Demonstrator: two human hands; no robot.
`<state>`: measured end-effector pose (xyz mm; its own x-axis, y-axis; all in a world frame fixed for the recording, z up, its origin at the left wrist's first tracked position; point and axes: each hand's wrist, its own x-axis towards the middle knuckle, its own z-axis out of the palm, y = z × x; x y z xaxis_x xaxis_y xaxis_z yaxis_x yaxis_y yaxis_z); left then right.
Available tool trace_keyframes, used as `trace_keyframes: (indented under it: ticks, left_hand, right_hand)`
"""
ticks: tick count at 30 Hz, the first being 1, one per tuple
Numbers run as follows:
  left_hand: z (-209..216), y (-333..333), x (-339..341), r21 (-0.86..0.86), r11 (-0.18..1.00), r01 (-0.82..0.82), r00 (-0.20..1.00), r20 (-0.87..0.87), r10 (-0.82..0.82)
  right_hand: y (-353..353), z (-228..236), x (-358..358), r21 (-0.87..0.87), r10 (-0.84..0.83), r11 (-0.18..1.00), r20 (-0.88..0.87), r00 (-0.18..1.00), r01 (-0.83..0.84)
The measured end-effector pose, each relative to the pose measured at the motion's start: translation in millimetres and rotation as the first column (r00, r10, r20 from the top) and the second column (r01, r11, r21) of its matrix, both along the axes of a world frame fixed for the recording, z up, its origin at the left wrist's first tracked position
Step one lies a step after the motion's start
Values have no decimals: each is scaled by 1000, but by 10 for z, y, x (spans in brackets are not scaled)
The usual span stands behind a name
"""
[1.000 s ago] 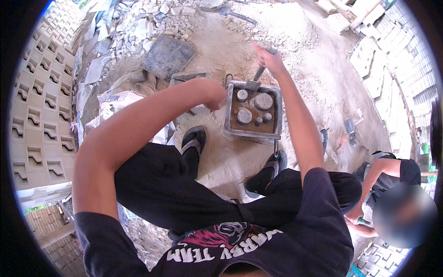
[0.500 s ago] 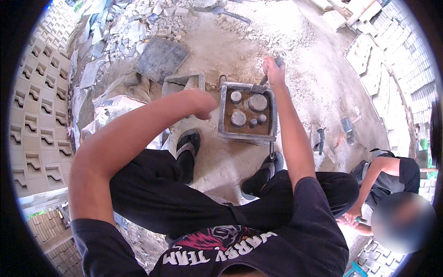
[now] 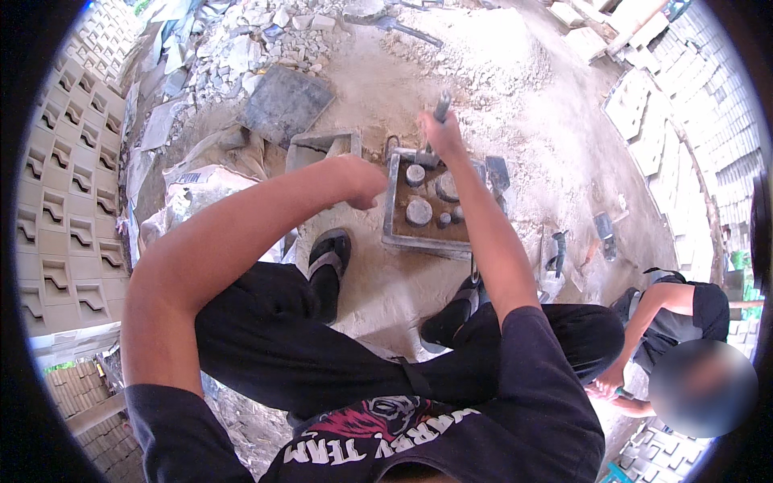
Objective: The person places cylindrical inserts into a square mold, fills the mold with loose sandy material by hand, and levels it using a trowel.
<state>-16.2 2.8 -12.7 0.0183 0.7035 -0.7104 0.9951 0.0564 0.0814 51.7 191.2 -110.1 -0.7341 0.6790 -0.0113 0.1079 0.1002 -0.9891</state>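
Note:
A square mould frame [image 3: 392, 211] stands on the ground between my feet, packed with brown sand. Several round grey discs sit in the sand, among them a small disc [image 3: 415, 175] near the far side and a larger disc [image 3: 419, 212] nearer me. My right hand [image 3: 444, 135] grips the handle of a trowel [image 3: 442, 105]; its flat blade meets the far side of the frame. My right forearm covers part of the frame's right side. My left hand [image 3: 367, 185], loosely curled with nothing visible in it, hovers beside the frame's left edge.
Behind the frame lie a second frame [image 3: 299, 155], a dark square board [image 3: 287, 103] and rubble [image 3: 241, 48]. A dark flat plate [image 3: 498, 172] lies right of the mould. Tools, including an orange-handled one [image 3: 592, 248], lie farther right. Another person [image 3: 664, 314] crouches at lower right.
My right hand has moved left with the trowel, its blade now farther left along the frame's far side. The dark plate at the right has come into view. My left hand has barely shifted.

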Motion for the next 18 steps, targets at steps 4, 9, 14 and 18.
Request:
trace_keyframes:
  ticks: [4, 9, 14, 18]
  left_hand:
    - [-101, -57, 9, 130, 991, 38, 998, 35, -43]
    - [-39, -69, 64, 40, 999, 16, 1000, 7, -16]
    - [-116, -33, 6, 86, 996, 32, 998, 54, -36]
    - [-170, -80, -63, 132, 991, 3, 998, 54, -10]
  right_hand:
    - [26, -234, -1, 75, 148, 988, -266, 953, -132]
    - [-163, -83, -170, 129, 125, 983, 32, 992, -128]
    - [-140, -148, -150, 87, 185, 977, 118, 976, -196]
    - [73, -86, -61, -71, 91, 993, -29, 995, -93]
